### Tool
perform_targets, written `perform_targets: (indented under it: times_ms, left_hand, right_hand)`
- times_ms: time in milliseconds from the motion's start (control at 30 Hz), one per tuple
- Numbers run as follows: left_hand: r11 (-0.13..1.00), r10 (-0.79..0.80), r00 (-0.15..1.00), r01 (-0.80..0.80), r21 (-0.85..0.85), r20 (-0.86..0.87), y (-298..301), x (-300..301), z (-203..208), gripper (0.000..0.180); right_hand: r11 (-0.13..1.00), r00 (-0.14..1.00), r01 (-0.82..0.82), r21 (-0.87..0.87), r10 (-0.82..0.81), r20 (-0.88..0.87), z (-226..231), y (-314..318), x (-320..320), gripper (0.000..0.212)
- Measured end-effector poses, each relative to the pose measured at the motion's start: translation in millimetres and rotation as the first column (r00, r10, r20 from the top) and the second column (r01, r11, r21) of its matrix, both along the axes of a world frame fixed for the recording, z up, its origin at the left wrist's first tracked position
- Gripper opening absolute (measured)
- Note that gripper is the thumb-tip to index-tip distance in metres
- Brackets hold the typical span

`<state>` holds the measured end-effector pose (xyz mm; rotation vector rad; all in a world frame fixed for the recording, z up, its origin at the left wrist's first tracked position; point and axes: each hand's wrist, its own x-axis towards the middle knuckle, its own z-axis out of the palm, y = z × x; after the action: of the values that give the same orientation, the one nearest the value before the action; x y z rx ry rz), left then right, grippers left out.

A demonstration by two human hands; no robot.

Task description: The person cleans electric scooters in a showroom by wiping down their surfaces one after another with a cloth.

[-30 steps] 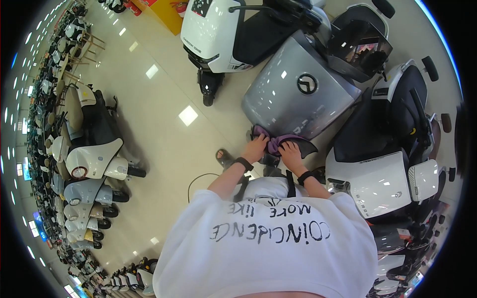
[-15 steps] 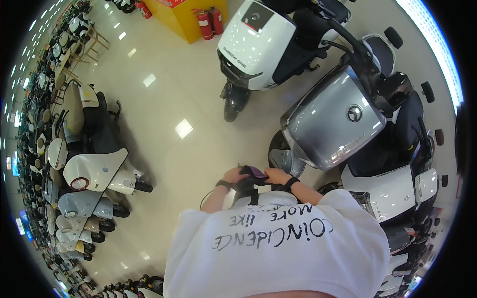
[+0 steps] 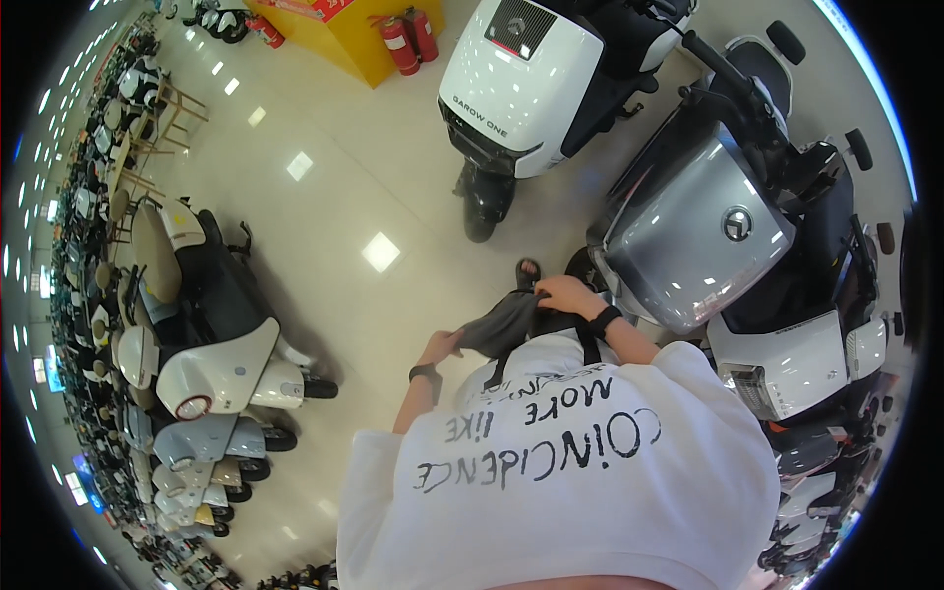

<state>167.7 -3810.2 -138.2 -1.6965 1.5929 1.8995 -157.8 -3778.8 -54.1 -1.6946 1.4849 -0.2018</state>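
A dark grey cloth stretches between my two hands in front of my body. My left hand pinches its left edge, with the fingers closed. My right hand is closed on its other end, higher and farther from me, close to the front of a silver-grey scooter. The right fingertips are partly hidden. Each wrist wears a black band. Beyond the cloth, my sandalled foot shows on the floor.
A white scooter stands ahead, and another white one sits to the right. Along the left runs a row of scooters, a cream one nearest. Red fire extinguishers stand against a yellow block on the glossy tiled floor.
My hands have spread apart, the right one forward and the left one slightly outward. The cloth, bunched up and showing purple before, is now drawn out. The surroundings have shifted slightly in view.
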Motion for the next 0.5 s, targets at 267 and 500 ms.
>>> perform_targets:
  times_ms: [267,500]
  left_hand:
    - [0.985,0.02,0.992,-0.041,-0.168,-0.122,-133,-65,47,0.039]
    - [0.918,-0.036,0.954,-0.086,-0.388,-0.298,-241,-134,68,0.039]
  right_hand:
    - [0.932,0.956,0.279,-0.232,-0.292,-0.019,11,-72,-44,0.02]
    - [0.783,0.871,0.453,-0.427,-0.49,0.027,35,-132,-78,0.023]
